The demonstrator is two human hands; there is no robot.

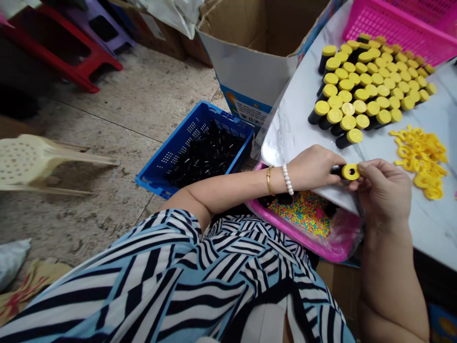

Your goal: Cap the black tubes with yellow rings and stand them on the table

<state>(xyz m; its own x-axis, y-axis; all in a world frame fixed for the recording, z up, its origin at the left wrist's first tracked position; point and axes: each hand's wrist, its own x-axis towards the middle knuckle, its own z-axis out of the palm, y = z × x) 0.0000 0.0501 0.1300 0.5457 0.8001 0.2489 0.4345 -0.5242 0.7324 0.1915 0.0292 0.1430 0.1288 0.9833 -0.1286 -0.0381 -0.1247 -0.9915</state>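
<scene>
My left hand point(316, 166), with a gold bangle and a pearl bracelet at the wrist, grips a small black tube point(336, 170) above the table's near edge. A yellow ring-shaped cap point(350, 172) with a dark hole sits at the tube's end. The thumb and fingers of my right hand point(387, 188) pinch that cap from the other side. Below my hands is a pink tray point(303, 240) holding many small coloured beads point(307, 212). Just beyond them, many black tubes with yellow caps point(371, 85) stand grouped together. Loose yellow caps point(423, 155) lie piled to the right.
A pink basket point(400, 28) stands at the back of the white marbled table point(291, 124). On the floor to the left is a blue crate point(160, 159) with many black tubes. Behind it stands an open cardboard box point(246, 71). A cream stool point(28, 162) and red stool point(71, 52) are farther left.
</scene>
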